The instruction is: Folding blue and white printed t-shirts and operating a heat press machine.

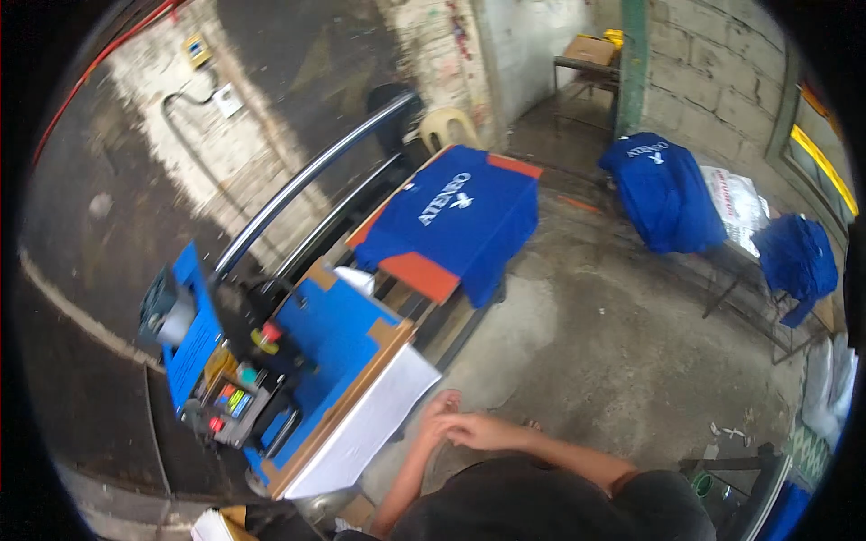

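In front of my body my two hands meet. My left hand [442,403] points forward with its fingers stretched out, and it holds nothing that I can see. Across it comes my right hand [464,429], its fingers curled over the left wrist. Nearest to both is the white-covered side of a press table [374,419] with a blue top. Beyond it, a blue shirt [456,212] with white print lies spread over an orange board [419,277] on a rail frame.
A machine head [233,401] with a black handle stands on the left. At the right, more blue shirts [663,194] and a white printed bag [735,209] lie on a low rack. A beige plastic chair [446,126] stands behind the board. Scraps [729,433] lie on the concrete floor.
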Tool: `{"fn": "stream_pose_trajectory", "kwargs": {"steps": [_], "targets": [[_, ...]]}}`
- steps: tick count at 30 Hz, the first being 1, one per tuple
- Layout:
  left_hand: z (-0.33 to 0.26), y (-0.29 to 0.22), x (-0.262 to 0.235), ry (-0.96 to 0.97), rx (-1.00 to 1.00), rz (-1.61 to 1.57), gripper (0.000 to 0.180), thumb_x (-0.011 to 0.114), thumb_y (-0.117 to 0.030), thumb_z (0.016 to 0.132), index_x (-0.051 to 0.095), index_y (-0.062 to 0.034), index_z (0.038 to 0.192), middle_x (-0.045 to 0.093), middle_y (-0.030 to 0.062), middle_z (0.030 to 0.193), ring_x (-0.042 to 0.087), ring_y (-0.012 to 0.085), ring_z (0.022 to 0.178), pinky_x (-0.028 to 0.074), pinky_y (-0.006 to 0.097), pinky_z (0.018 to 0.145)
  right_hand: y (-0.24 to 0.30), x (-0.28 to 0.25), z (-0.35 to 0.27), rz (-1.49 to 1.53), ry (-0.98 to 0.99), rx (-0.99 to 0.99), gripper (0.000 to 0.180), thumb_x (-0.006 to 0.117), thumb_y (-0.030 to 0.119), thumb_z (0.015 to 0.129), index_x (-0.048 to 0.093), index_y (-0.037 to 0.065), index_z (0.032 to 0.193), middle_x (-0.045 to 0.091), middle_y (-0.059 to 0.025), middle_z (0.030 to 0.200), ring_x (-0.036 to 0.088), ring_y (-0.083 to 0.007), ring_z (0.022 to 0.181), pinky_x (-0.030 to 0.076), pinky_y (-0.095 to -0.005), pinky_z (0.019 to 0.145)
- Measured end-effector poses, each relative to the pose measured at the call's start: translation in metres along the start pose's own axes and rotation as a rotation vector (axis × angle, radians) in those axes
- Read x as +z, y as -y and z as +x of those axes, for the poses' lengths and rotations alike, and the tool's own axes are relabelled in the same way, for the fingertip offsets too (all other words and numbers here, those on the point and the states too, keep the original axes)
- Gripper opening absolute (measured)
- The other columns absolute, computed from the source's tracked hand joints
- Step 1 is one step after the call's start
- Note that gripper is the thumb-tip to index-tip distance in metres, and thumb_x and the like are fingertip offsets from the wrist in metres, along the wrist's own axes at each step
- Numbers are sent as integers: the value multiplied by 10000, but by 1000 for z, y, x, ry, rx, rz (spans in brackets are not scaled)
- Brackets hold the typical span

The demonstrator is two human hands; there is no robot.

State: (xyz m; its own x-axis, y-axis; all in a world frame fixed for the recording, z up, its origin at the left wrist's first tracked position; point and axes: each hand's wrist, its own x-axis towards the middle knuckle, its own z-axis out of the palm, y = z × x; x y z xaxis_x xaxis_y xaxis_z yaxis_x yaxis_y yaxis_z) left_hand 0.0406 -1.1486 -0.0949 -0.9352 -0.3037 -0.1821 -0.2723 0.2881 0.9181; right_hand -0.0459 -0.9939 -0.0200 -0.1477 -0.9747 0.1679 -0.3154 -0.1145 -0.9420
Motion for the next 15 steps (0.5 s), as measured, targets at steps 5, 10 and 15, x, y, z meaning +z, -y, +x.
{"fn": "stream_pose_trajectory", "kwargs": {"steps": [5,10,15], "targets": [[110,-58,-1,-211,159,372,203,526,-44,819,598,-55,1008,614,161,900,611,286,783,473,363,694,-43,-126,-79,62,-602,371,286,499,28,871,563,10,1149,677,-98,889,631,-126,696,505,-271,632],[208,-90,-46,-411,297,450,211,568,-27,792,587,-14,1001,624,118,860,615,211,754,489,317,682,-32,-205,-120,232,-1090,451,246,419,-14,877,583,-3,1060,658,-74,844,603,-114,664,483,-249,570],[311,-74,-136,-626,189,518,320,611,-80,760,544,-18,1067,610,177,999,593,316,951,471,400,825,-45,-231,-125,222,-1249,593,219,411,-7,884,599,-35,992,652,-77,809,603,-105,666,479,-243,558]]}}
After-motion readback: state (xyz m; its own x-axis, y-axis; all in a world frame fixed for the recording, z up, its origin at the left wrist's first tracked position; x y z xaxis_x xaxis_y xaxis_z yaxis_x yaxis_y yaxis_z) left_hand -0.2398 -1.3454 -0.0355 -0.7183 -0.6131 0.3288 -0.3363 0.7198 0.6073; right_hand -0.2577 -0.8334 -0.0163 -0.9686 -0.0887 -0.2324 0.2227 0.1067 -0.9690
